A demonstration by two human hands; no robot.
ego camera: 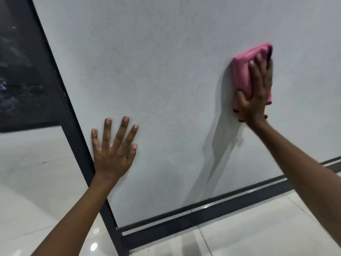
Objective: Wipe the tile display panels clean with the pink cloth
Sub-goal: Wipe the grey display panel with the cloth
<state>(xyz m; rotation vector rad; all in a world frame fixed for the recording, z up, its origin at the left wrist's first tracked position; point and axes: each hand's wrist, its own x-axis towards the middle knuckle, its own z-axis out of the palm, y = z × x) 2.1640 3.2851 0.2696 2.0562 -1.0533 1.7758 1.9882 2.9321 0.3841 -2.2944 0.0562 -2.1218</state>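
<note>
Forearms: both of ours reach up from the bottom of the view toward the large pale grey matte tile panel (166, 71), which we use as our landmark.
Left hand: our left hand (112, 150) lies flat on the panel near its lower left corner, just beside the black metal frame post (73, 126); fingers straight and spread, holding nothing, seemingly bracing.
Right hand: our right hand (255, 93) presses on the panel's right part, higher than the left; fingers extended and laid over the cloth, thumb hooked round its lower left edge.
Pink cloth: the folded pink microfibre cloth (241, 74) sits between palm and panel, touching the surface, its long axis running up the panel and leaning slightly right.
Key relation: unwiped-looking panel stretches left of the cloth, toward our left hand; we judge a stroke would travel that way or downward.
Floor: glossy white floor tiles (258, 228) below the panel's black bottom rail (203, 217).
</note>
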